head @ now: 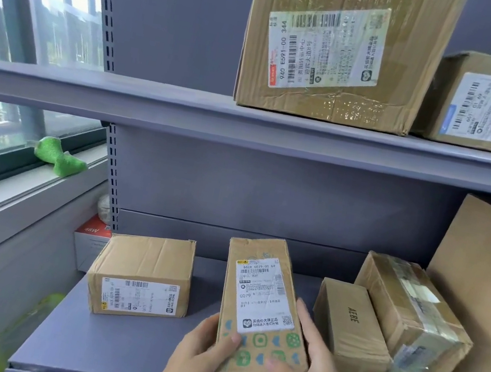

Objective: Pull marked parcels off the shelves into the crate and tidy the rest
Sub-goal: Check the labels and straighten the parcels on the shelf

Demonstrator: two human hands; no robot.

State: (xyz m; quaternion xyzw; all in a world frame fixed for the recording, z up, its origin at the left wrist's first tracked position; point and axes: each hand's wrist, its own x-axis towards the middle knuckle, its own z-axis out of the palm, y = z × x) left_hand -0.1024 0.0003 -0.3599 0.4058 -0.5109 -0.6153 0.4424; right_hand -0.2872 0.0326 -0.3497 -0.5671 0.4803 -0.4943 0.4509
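Gripping the labelled parcel [262,307] from both sides, left hand [201,352] and right hand [305,360] clamp it just left of the AEBE box [349,332].

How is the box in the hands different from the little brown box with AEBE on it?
The held box has a white shipping label and green pictures on top; the AEBE box shows only its printed letters. The held box looks longer and wider than the AEBE box. The left hand and right hand hold the first, while the AEBE box rests untouched on the shelf. Both are brown cardboard, lying lengthwise.
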